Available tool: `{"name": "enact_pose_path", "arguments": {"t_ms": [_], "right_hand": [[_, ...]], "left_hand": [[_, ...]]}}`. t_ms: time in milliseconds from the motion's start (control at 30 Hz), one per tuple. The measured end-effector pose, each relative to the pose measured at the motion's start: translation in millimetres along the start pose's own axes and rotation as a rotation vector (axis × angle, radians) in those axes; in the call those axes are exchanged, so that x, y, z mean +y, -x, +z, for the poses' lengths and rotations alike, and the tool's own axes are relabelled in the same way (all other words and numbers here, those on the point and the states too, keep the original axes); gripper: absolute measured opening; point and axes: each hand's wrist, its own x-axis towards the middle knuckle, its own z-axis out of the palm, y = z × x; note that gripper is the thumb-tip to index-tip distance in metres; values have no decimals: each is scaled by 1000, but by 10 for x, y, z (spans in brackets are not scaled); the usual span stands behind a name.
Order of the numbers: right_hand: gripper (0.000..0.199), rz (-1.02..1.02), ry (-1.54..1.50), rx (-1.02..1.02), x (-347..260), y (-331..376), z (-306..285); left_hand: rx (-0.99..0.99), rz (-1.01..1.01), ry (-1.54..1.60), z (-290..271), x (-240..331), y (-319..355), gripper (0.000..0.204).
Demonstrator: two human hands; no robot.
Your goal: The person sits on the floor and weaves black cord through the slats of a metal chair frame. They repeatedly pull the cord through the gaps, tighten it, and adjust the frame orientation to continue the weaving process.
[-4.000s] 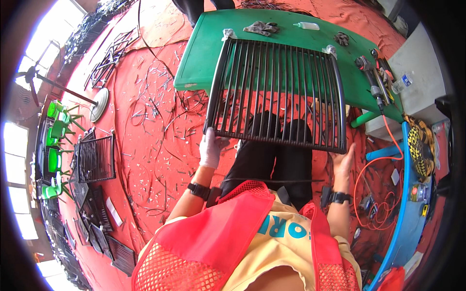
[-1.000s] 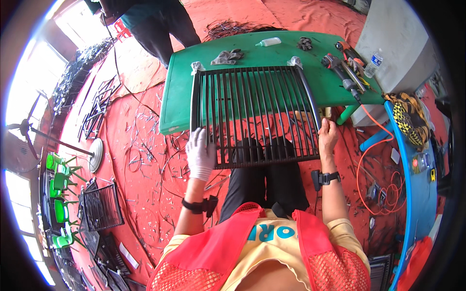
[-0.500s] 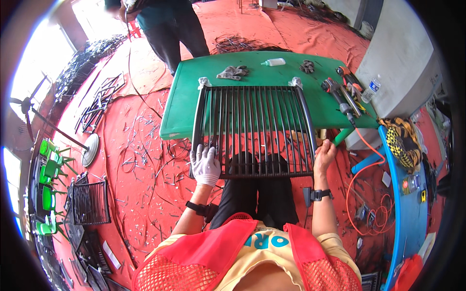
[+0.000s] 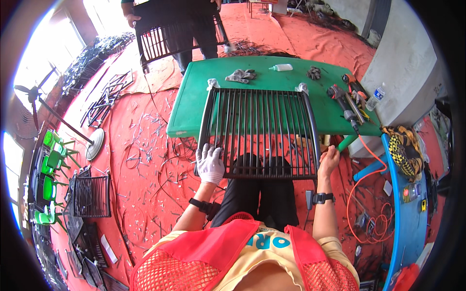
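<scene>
The left hand (image 4: pixel 210 164) (white-gloved) rests on the black slatted frame (image 4: pixel 266 133).

"Where could a hand pass over the table (image 4: pixel 187 109)?"
"Left of the slatted frame (image 4: pixel 260 133), where the top is bare. On its right, a bare strip runs up to the power drill (image 4: pixel 345 107)."
"Beyond its far end?"
"Tighter: a grey glove (image 4: pixel 240 76), a bottle (image 4: pixel 281 68) and a small dark bundle (image 4: pixel 314 73) lie there, gaps between."
"Through the slats?"
"Gaps narrower than the left grip (image 4: pixel 210 164). Off the right end, an orange cord (image 4: pixel 374 150) hangs in the way."
</scene>
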Motion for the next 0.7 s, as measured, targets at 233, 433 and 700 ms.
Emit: {"name": "enact_pose_path", "arguments": {"t_ms": [233,433,700], "right_hand": [[30,-31,-1,-30,74,-8,-13],[31,-22,22,-2,306,-103,-36],[32,-135,105,-58,463,-187,-14]], "left_hand": [[30,14,62,12,-10,31,35],[97,18,41,38,1,39,36],[-39,-21,22,112,-56,48,34]]}}
